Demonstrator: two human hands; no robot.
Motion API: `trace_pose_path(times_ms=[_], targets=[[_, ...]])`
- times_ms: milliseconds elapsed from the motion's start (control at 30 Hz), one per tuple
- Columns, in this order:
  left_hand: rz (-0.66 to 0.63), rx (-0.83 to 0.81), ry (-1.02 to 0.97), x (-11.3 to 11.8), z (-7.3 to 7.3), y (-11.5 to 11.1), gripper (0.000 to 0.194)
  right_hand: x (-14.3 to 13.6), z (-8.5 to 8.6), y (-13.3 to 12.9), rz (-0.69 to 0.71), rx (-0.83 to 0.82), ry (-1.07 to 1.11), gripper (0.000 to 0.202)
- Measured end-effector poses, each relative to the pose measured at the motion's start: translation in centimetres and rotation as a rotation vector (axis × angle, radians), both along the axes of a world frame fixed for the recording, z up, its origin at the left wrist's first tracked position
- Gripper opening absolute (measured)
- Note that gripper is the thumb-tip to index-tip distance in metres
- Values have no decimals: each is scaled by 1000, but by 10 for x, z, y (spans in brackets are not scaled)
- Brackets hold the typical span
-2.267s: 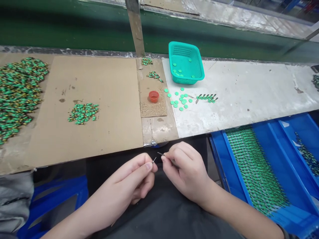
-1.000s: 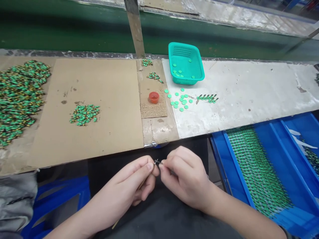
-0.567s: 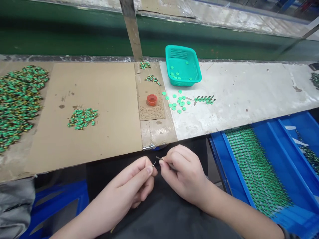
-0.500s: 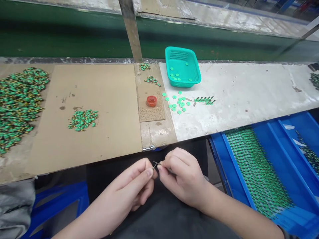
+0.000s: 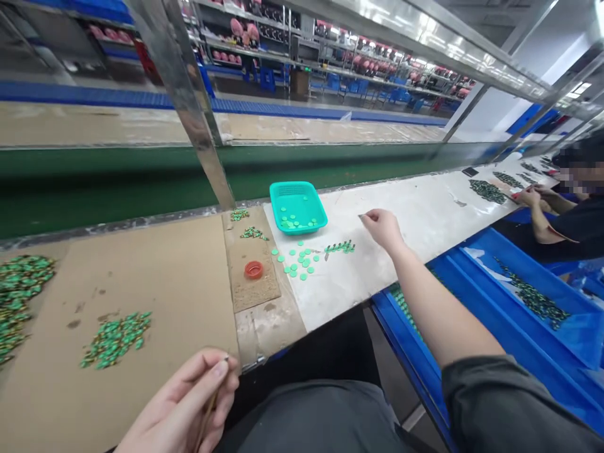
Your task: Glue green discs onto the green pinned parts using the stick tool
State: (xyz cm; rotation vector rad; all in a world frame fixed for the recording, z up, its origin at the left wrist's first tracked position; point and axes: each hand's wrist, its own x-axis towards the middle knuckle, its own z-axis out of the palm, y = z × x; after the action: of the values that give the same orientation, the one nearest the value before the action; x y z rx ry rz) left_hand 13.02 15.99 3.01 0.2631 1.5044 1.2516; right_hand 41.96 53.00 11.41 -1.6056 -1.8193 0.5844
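My left hand (image 5: 195, 399) is closed near the front edge of the cardboard, pinching a thin brown stick (image 5: 207, 415) whose dark tip pokes out above the thumb. Over the white table surface, my right hand (image 5: 381, 229) reaches out with a small dark-tipped piece (image 5: 361, 217) between thumb and fingertips; most of that piece is hidden. Below and left of this hand lies a row of small green pieces with dark tips (image 5: 340, 246). Loose green discs (image 5: 302, 259) are scattered beside the row. A turquoise basket (image 5: 322, 221) behind them holds more discs.
A shallow red cup (image 5: 253, 270) sits on a cardboard strip. Green-and-gold pieces lie in a small pile (image 5: 116, 340) and a bigger heap (image 5: 23, 296) on the left. Blue trays (image 5: 453, 283) stand at the right, near a co-worker (image 5: 561, 214). A metal post (image 5: 202, 138) rises behind.
My hands have parted: the right has moved forward and right over the white surface, the left has drawn to the left. The view has tilted up and swung right.
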Motion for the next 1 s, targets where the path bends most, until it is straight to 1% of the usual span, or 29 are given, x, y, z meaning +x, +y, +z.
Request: trace_pose_path(times_ms=[33, 67, 100, 133, 200, 267, 333, 367, 433, 467, 500, 533, 567, 600, 633, 667, 700, 733, 767, 800, 833, 867, 900, 933, 967, 1000], targets=[[1, 21, 1, 0, 5, 1, 67, -2, 8, 9, 8, -22, -10, 25], [-10, 42, -6, 0, 10, 0, 67, -8, 15, 12, 34, -46, -16, 27], [-32, 62, -14, 1, 16, -1, 67, -18, 20, 9, 77, -70, -19, 28], [-56, 78, -21, 3, 22, -3, 68, -31, 23, 2, 136, -89, -18, 29], [-122, 108, -33, 5, 32, -6, 71, -69, 23, -20, 326, -124, -2, 29], [-136, 129, -21, 7, 38, -9, 71, -124, 19, -50, 568, -159, -4, 27], [-119, 140, -4, 9, 42, -13, 71, -192, 18, -85, 804, -166, -28, 24], [-104, 141, -2, 10, 44, -15, 70, -228, 21, -100, 898, -157, -40, 26], [-54, 147, -12, 12, 50, -22, 70, -295, 32, -121, 1011, -124, -62, 29], [-16, 155, -17, 12, 54, -26, 70, -320, 40, -127, 1042, -96, -68, 26], [26, 169, -20, 11, 57, -31, 69, -338, 48, -132, 1055, -61, -70, 18], [69, 186, -27, 9, 61, -37, 67, -348, 54, -136, 1059, -23, -71, 12], [116, 207, -38, 7, 64, -42, 65, -350, 57, -141, 1064, 12, -68, 14], [175, 233, -56, 3, 66, -48, 62, -344, 56, -148, 1071, 40, -66, 21], [245, 263, -83, 0, 67, -53, 59, -330, 50, -157, 1089, 58, -66, 29], [327, 298, -121, -3, 68, -57, 58, -311, 40, -169, 1119, 64, -68, 34], [413, 334, -163, -6, 68, -61, 57, -287, 26, -183, 1148, 60, -78, 39], [489, 362, -206, -7, 67, -63, 58, -261, 9, -199, 1214, 49, -82, 45], [538, 377, -244, -7, 66, -63, 59, -234, -8, -216, 1325, 70, -9, 57], [555, 377, -272, -6, 64, -63, 60, -208, -24, -234, 1391, 97, 106, 68], [541, 366, -287, -3, 60, -61, 59, -186, -37, -253, 1396, 141, 238, 73], [501, 351, -286, 1, 56, -58, 57, -167, -47, -269, 1394, 188, 355, 84], [436, 335, -275, 6, 51, -55, 55, -152, -54, -283, 1301, 202, 439, 86], [354, 320, -257, 11, 45, -52, 53, -141, -57, -292, 1229, 208, 500, 70], [265, 297, -232, 15, 37, -49, 54, -133, -58, -296, 1183, 193, 521, 55], [181, 259, -202, 19, 30, -46, 57, -126, -58, -294, 1142, 175, 518, 46]])
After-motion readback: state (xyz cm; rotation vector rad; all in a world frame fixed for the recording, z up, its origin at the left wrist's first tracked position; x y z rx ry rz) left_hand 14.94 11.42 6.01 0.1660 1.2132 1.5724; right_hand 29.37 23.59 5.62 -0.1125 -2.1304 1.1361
